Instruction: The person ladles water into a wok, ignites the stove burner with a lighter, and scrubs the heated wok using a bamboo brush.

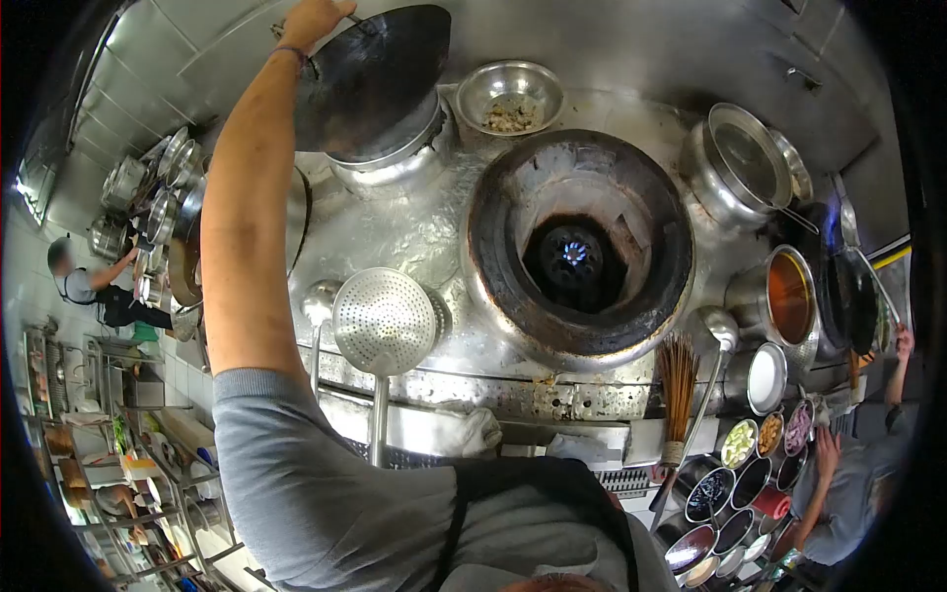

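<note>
Raised at the top left, my left hand point(314, 22) is closed at the handle of a dark wok point(380, 84). The wok is tilted, above a steel pot point(395, 163). To its right sits the round burner point(577, 340) with a small blue flame at its centre and no pan over it. A steel bowl point(513, 81) with food scraps stands behind the burner. Left of the burner lie a perforated skimmer point(385, 321) and a ladle point(320, 301). My right hand is not visible.
At the right are a bamboo brush point(676, 390), a ladle point(718, 326), a pot of reddish liquid point(792, 296), a strainer on a pot point(750, 153) and several ingredient containers point(710, 493). A co-worker point(853, 493) stands at the far right, another person point(99, 286) at the far left.
</note>
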The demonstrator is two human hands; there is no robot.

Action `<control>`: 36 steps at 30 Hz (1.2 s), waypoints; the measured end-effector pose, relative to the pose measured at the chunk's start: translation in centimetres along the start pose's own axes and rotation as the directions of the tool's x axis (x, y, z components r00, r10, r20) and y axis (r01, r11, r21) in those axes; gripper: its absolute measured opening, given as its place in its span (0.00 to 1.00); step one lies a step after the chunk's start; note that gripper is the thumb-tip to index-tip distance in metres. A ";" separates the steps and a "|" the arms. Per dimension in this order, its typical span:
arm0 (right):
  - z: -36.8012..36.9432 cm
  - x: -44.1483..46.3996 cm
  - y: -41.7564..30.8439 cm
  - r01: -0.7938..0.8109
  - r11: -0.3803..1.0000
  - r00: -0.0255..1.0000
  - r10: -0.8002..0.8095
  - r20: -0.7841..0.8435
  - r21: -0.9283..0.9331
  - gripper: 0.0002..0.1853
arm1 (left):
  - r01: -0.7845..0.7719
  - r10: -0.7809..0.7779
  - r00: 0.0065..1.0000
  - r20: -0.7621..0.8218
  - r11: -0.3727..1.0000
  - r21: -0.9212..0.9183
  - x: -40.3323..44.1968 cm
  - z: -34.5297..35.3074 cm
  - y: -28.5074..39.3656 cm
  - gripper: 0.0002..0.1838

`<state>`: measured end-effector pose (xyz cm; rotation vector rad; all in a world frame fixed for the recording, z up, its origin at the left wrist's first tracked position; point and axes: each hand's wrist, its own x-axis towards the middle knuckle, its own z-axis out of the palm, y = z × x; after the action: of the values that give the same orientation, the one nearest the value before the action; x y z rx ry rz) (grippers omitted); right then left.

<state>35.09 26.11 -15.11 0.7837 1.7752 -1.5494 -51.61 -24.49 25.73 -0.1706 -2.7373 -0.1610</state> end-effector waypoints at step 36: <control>1.2 -0.3 4.2 0.241 0.771 0.919 -0.377 0.118 0.590 0.19 | -0.193 0.195 0.980 -0.035 0.980 0.052 -5.3 -12.7 9.8 0.36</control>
<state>38.70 25.45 -17.49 0.5449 1.3163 -2.3529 -40.57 -17.05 36.21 -0.4144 -2.6629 -0.0427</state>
